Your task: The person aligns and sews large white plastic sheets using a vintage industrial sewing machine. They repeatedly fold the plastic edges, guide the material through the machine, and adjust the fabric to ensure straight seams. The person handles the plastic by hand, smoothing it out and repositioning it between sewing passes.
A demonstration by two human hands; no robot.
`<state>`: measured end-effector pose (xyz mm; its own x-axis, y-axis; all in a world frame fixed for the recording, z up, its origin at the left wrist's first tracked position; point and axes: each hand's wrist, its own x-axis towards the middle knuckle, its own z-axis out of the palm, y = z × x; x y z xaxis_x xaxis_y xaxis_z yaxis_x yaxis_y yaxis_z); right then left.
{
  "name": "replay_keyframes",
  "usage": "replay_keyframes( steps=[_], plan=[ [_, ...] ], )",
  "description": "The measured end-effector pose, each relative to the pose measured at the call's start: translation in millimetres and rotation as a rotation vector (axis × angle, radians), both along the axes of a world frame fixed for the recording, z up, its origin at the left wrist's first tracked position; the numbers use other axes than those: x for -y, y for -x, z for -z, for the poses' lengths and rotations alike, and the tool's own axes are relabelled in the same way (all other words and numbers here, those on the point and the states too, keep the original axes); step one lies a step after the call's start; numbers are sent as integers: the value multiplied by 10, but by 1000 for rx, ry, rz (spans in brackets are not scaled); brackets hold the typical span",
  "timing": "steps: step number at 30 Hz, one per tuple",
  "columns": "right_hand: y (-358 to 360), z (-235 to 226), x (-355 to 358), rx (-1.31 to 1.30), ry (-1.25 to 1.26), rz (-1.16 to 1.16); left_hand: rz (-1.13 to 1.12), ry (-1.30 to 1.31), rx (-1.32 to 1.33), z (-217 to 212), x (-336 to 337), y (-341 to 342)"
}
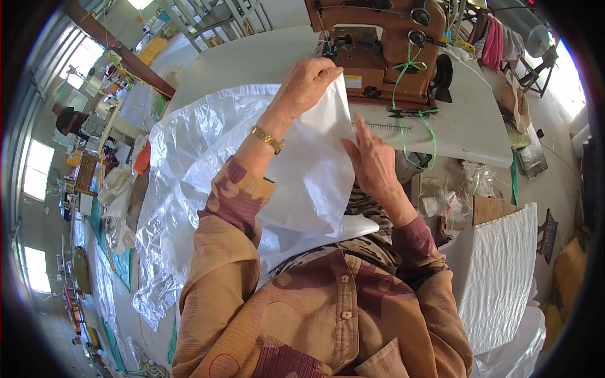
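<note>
Head view: white bag (315, 170) pinched between left hand (307, 82) and right hand (373, 159).

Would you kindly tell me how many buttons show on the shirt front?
3: upper button, middle button, lower button, running down the shirt placket; others may be hidden.

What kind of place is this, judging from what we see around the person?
Probably a sewing workshop or small factory. A brown industrial sewing machine stands on a white work table, both hands, left hand and right hand, hold white plastic sheeting by it, and more sheeting is stacked at the right.
</note>
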<state>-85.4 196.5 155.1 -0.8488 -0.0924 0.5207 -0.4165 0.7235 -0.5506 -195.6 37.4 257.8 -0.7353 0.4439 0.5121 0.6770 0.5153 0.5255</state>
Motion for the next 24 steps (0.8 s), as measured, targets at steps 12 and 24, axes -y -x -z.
replay_keyframes(
  steps=[12, 24],
  plan=[
    [980, -159, 170, 151, 802, -322, 46, 9, 174, -128, 113, 226],
    [972, -162, 266, -120, -185, 91, 24, 116, 290, 9, 105, 630]
  ],
)
